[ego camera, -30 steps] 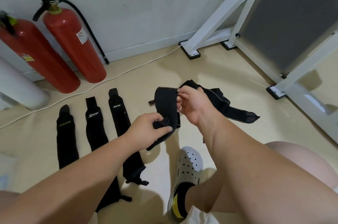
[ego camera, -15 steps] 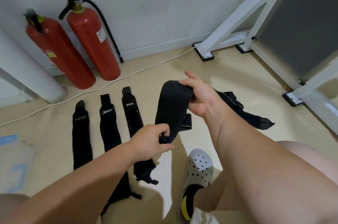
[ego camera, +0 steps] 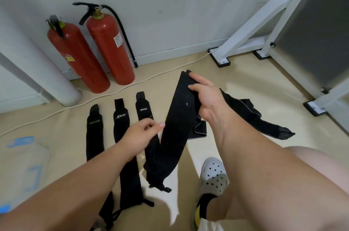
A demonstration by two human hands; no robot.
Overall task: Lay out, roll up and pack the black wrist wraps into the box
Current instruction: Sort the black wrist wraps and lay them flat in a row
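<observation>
Three wraps flat on floor, fourth wrap dangling limp from right hand pinching its top end, left hand alongside, grip unclear; soft, light, best taken by ends.

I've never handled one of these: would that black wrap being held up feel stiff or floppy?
Probably floppy: the held wrap hangs limp from the right hand, its lower end drooping toward the floor. Likely light, since a pinch at one end seems to carry it. Unlikely to roll by itself; the laid-out wraps lie flat.
</observation>
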